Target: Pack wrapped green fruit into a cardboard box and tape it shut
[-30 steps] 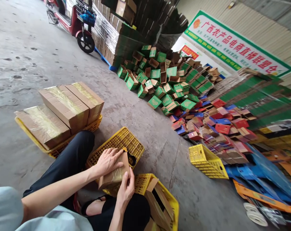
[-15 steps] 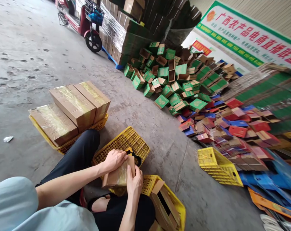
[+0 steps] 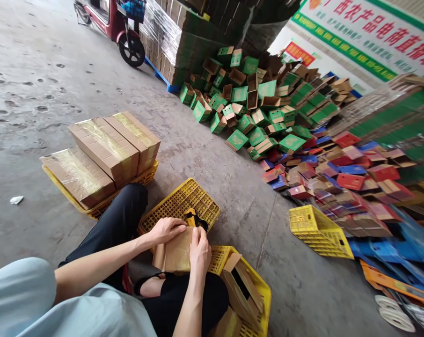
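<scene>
A small brown cardboard box (image 3: 175, 255) with shiny tape across its top rests on my lap against an upturned yellow crate (image 3: 179, 203). My left hand (image 3: 167, 229) lies on the box's far left corner, fingers curled over the edge. My right hand (image 3: 200, 249) presses on the box's right end, fingers closed against the taped flap. A yellow and black tape dispenser (image 3: 194, 219) sits just beyond the box on the crate.
A yellow crate (image 3: 259, 292) with folded brown boxes is by my right knee. Three taped long boxes (image 3: 106, 145) lie on a yellow tray at left. Green, red and blue cartons (image 3: 285, 140) pile up at right, with another yellow crate (image 3: 317, 231) and a scooter (image 3: 117, 23) behind.
The box has tipped flatter onto my lap. My right hand slid up from its near end to its right end. The view shifted down and to the right.
</scene>
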Demonstrator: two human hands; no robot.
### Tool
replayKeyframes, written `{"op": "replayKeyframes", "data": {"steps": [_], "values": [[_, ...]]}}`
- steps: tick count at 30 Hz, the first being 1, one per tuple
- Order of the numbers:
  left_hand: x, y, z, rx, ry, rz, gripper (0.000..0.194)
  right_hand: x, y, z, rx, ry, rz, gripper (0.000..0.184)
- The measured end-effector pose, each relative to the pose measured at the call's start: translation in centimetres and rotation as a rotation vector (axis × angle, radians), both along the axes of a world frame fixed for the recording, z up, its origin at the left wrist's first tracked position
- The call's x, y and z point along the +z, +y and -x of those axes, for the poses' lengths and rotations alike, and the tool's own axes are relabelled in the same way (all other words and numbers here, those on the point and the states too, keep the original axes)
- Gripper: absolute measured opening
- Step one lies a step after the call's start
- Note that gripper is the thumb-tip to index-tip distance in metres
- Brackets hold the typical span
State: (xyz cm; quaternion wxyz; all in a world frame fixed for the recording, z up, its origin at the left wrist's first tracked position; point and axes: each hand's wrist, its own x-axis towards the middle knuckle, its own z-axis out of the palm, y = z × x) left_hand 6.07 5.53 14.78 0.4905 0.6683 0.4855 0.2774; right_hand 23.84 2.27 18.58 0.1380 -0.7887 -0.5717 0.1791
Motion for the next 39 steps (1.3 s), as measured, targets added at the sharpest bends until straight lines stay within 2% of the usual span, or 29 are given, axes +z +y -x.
{"op": "replayKeyframes", "data": {"steps": [3, 5, 10, 15, 18, 21, 25, 31, 33, 37, 39], "values": [[-0.5, -0.9, 1.0, -0.087, -0.252, 0.108, 0.062, 0.6, -0.2, 0.4, -0.033, -0.005, 0.038, 0.054], [-0.5, -1.6, 1.2, -0.075, -0.321, 0.148, 0.075, 0.7, -0.3, 0.5, -0.056, -0.018, 0.053, 0.053], [-0.1, -2.2, -0.1, 0.085, -0.243, 0.103, 0.054, 0.2, -0.7, 0.1, -0.041, -0.009, 0.070, 0.060], [-0.3, -1.9, -0.9, 0.156, -0.230, 0.086, 0.046, -1.0, -1.1, -1.3, 0.178, 0.135, -0.007, 0.099], [-0.4, -1.8, -0.9, 0.165, -0.216, 0.095, 0.050, -1.1, -1.2, -2.0, 0.277, 0.208, -0.037, 0.107], [-0.3, -1.9, -0.9, 0.179, -0.232, 0.109, 0.052, -0.8, -1.1, -2.6, 0.365, 0.273, -0.034, 0.100], [-0.3, -1.9, -0.9, 0.163, -0.254, 0.108, 0.053, -0.3, -0.9, -3.3, 0.453, 0.338, -0.015, 0.080], [-1.1, -2.1, -0.6, 0.161, -0.263, 0.121, 0.052, -0.6, -0.6, -2.3, 0.382, 0.285, -0.097, 0.057], [-1.5, -2.6, -0.5, 0.192, -0.242, 0.056, 0.061, -0.9, -0.6, -1.9, 0.356, 0.265, -0.123, 0.056], [-1.6, -3.8, -0.6, 0.194, -0.207, -0.045, 0.100, -1.4, -1.0, -1.4, 0.328, 0.224, -0.183, 0.059], [-1.4, -4.2, -0.6, 0.171, -0.211, -0.061, 0.104, -1.5, -1.5, -1.3, 0.318, 0.181, -0.235, 0.060]]}}
